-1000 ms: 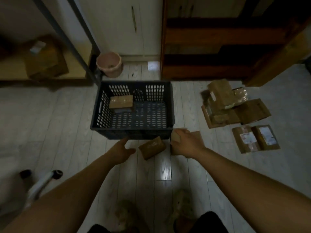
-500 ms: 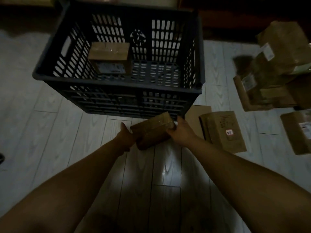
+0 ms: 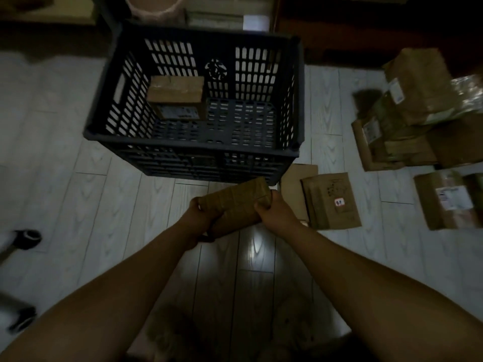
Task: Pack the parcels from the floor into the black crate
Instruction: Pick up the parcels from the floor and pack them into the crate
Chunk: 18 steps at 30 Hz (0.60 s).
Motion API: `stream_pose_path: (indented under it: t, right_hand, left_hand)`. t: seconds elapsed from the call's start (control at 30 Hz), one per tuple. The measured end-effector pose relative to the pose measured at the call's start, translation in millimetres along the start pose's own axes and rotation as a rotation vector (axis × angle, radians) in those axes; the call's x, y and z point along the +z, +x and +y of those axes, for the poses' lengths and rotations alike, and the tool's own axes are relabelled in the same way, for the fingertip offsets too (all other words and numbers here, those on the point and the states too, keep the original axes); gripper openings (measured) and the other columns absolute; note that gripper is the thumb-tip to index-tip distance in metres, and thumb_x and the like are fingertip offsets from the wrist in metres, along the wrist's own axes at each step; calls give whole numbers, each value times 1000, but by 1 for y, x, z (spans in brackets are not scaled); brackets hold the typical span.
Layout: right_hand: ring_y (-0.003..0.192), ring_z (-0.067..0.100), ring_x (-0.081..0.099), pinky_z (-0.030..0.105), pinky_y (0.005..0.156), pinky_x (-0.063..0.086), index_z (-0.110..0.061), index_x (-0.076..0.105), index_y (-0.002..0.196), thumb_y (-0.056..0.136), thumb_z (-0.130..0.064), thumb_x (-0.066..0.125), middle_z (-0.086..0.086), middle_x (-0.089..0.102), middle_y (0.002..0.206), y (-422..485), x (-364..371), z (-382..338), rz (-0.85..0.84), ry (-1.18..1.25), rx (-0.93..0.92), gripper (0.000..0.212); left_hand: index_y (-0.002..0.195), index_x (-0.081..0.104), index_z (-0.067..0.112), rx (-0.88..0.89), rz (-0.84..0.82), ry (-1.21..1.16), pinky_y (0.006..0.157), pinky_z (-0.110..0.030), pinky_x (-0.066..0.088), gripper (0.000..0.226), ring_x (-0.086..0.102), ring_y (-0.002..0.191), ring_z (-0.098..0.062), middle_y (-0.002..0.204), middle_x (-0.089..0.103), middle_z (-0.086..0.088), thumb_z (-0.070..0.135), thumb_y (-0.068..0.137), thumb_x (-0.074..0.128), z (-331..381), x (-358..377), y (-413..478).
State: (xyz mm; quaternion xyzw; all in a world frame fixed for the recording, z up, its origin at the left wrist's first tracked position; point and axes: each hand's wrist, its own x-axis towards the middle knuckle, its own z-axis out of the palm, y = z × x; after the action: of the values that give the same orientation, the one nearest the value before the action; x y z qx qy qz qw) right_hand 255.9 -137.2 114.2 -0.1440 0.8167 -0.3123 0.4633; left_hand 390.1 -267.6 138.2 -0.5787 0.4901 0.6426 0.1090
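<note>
A small brown cardboard parcel (image 3: 235,202) sits just in front of the black crate (image 3: 198,147), low over the pale floor. My left hand (image 3: 198,218) grips its left end and my right hand (image 3: 274,210) grips its right end. One brown box (image 3: 177,96) with a label lies inside the crate at the back left. A flat parcel (image 3: 330,202) with a red-and-white sticker lies on the floor right of my right hand. More parcels form a pile (image 3: 407,111) at the right, with another labelled one (image 3: 444,202) below it.
A pink bucket (image 3: 154,5) stands behind the crate next to dark metal shelf legs. Dark wooden furniture (image 3: 366,27) fills the back right. A white chair leg with a black caster (image 3: 26,237) is at the left edge.
Both hands closed round the ends of the small parcel, which has come slightly up from where it lay. The view shifted a little to the right.
</note>
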Motion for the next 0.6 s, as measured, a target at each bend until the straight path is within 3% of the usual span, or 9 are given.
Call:
stream_pose_path:
  t: [0.2,0.3,0.43,0.6]
  right_hand:
    - [110,20,51,23,87,39,-13,36,136,97,-31,51,9,52,130,-134,-68,-112,7,50,-8,45]
    - [104,13,48,25,90,40,-15,38,134,97,-32,51,7,52,129,-193,-102,-170,21,96,-38,43]
    - [99,14,51,29,85,45,-17,38,134,96,-34,53,4,55,121,-264,-146,-246,67,107,-59,45]
    - [99,18,53,31,79,46,-17,37,135,96,-31,52,5,55,120,-330,-199,-328,136,76,-179,45]
  left_hand:
    - [138,28,27,8,-45,-19,74,-47,55,63,55,92,-27,122,48,-12,24,87,65,85,-31,-152]
    - [141,27,30,41,-62,-36,78,-48,53,67,52,104,-28,129,47,-8,22,87,65,133,-46,-226]
    - [139,27,33,102,-45,-22,69,-46,55,66,49,106,-30,138,40,-9,20,87,65,195,-68,-317]
    - [129,34,28,265,-45,13,71,-47,55,53,52,101,-30,121,44,-5,21,86,65,267,-87,-408]
